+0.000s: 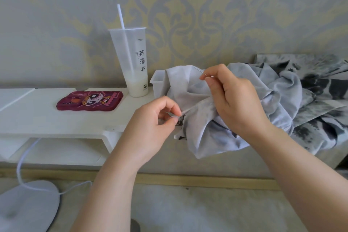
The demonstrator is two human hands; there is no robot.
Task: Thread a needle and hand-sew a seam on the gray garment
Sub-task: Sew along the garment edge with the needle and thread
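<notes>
The gray garment [273, 100] lies bunched at the right, draped over the end of a white shelf. My right hand [231, 100] is raised over it and pinches a thin needle [200, 71] between thumb and forefinger, the point aimed up and to the left. My left hand [158, 126] pinches a folded edge of the garment with curled fingers at its lower left corner. A pale strand or fold [190, 109] runs between the two hands; I cannot tell whether it is thread.
A tall plastic cup [131, 62] with a straw and a little milky drink stands on the white shelf [47, 118]. A maroon cartoon phone case [90, 100] lies left of it. A white bin [160, 84] sits behind the garment. A white cable [20, 165] trails at lower left.
</notes>
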